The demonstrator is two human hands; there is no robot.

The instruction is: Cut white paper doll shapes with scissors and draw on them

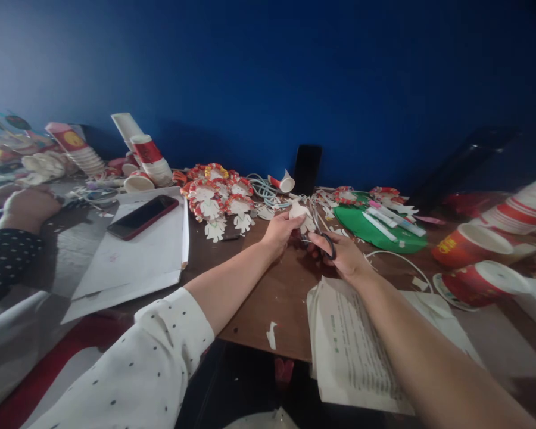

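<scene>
Left hand: your left hand (277,234) pinches the white paper piece (298,213) with bent fingers.
Right hand: your right hand (346,253) curls around the scissors (330,246), up against the paper.
White paper piece: over the brown table (250,316); it seems partly cut, but it's too blurry to tell how much is left.
Paper dolls: a heap of paper dolls (214,229) looks done, flat and white with frilly red edges.
Scrap: one thin, bent paper scrap (272,335) near the table's edge.
</scene>
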